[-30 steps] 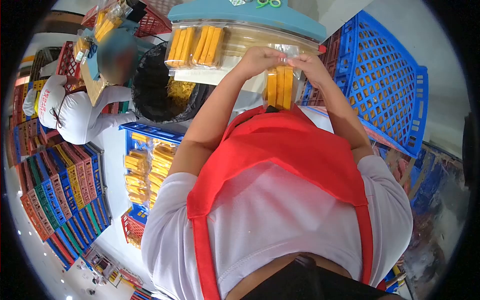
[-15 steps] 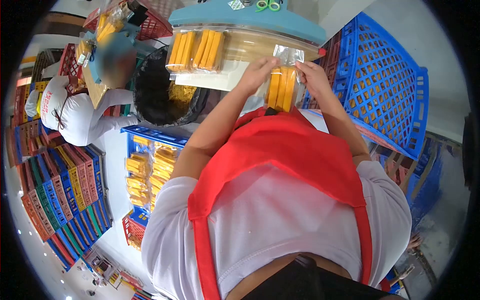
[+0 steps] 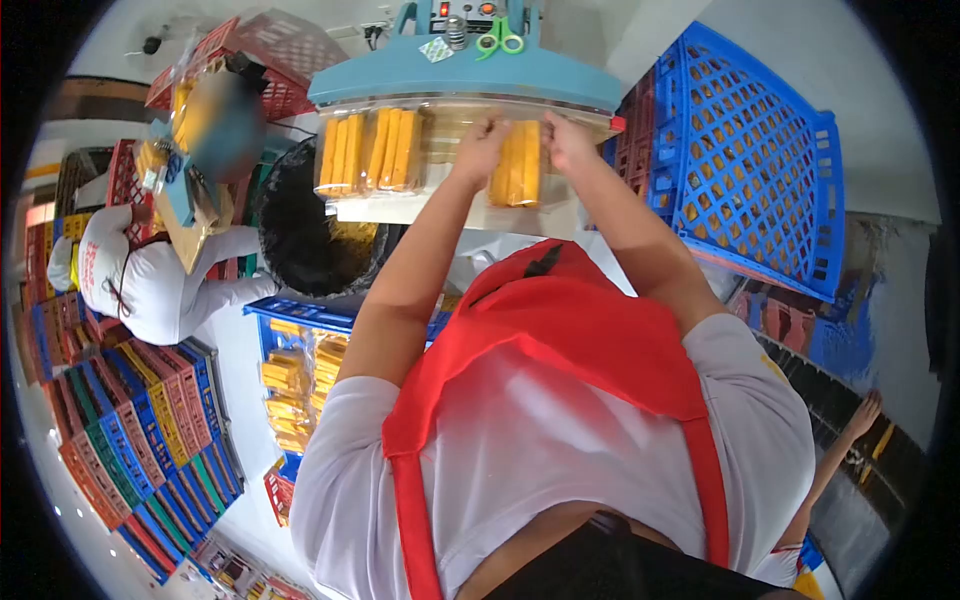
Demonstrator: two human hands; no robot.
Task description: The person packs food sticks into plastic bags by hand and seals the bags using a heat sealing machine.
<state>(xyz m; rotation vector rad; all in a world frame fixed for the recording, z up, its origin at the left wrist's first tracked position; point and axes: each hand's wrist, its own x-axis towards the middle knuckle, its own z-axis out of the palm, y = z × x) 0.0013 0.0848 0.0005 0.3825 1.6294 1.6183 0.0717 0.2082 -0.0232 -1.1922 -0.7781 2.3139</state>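
Observation:
A clear plastic bag of yellow sticks [image 3: 517, 165] is between my hands, its top end at the jaw of a teal heat sealer [image 3: 465, 78]. My left hand [image 3: 483, 150] is closed on the bag's upper left side. At its upper right corner, the fingers of my right hand [image 3: 568, 142] pinch the plastic. Two more bags of yellow sticks, a left one [image 3: 342, 155] and a right one [image 3: 394, 148], lie side by side to the left, their tops against the sealer. A pale work surface [image 3: 400, 209] lies under the bags.
Green-handled scissors [image 3: 500, 38] and a small jar [image 3: 456, 33] rest on the sealer. A black-lined bin [image 3: 290, 225] stands left. Blue crates, one upright [image 3: 760, 160] at right, one with bagged sticks [image 3: 300, 315] below, flank me. A co-worker [image 3: 140, 270] bends at far left.
My hands have carried the bag forward, away from my apron, up to the sealer. More of the sealer's top shows as the view has shifted.

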